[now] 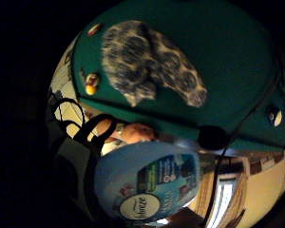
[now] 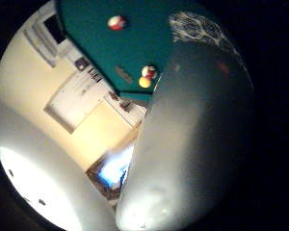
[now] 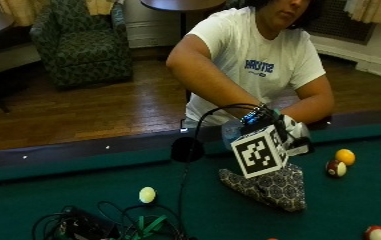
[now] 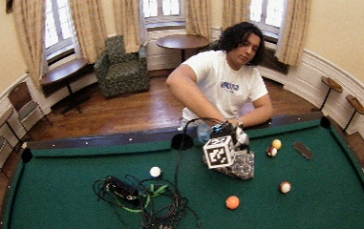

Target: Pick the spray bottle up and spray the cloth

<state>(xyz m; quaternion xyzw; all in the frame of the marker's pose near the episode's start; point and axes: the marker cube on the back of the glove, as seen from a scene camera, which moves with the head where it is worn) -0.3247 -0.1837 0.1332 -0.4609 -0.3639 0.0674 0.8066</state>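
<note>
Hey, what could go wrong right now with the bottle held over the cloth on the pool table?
The bottle sits close to the palm, over the cloth, so spray may miss onto the green felt. Two balls lie beside the cloth; a swing of the right hand might knock them.

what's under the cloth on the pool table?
Only green felt shows around the patterned cloth, which lies crumpled on it. Whatever sits beneath the folds is covered. The gloved right hand holds the spray bottle above the cloth.
</note>
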